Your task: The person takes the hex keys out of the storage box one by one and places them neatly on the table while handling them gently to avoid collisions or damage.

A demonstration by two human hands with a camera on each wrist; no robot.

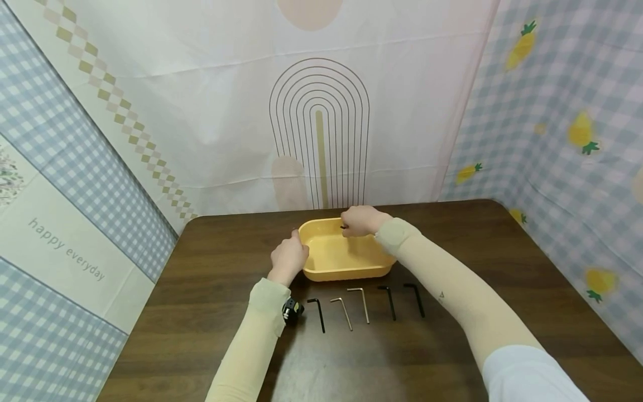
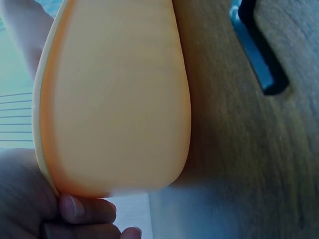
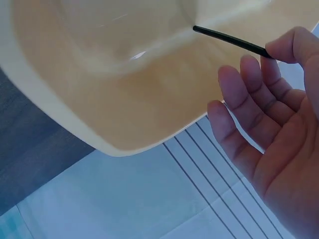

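Note:
A yellow plastic tray (image 1: 346,274) with rounded corners sits on the table. My left hand (image 1: 289,258) grips its left end, fingers curled at the rim, as the left wrist view shows up close. Over the tray's far side, my right hand (image 1: 359,221) pinches a thin black hex key (image 3: 232,41) between thumb and finger. The key's free end points into the tray; its other end is hidden by the hand. In front of the tray lie a black hex key (image 1: 321,317), two silver ones (image 1: 346,314) and two further black ones (image 1: 390,304).
The brown wooden table (image 1: 221,312) ends at a patterned cloth backdrop (image 1: 226,134) just behind the tray. More checked cloth (image 1: 552,111) hangs at the right. A small black device (image 1: 292,310) is strapped at the left wrist.

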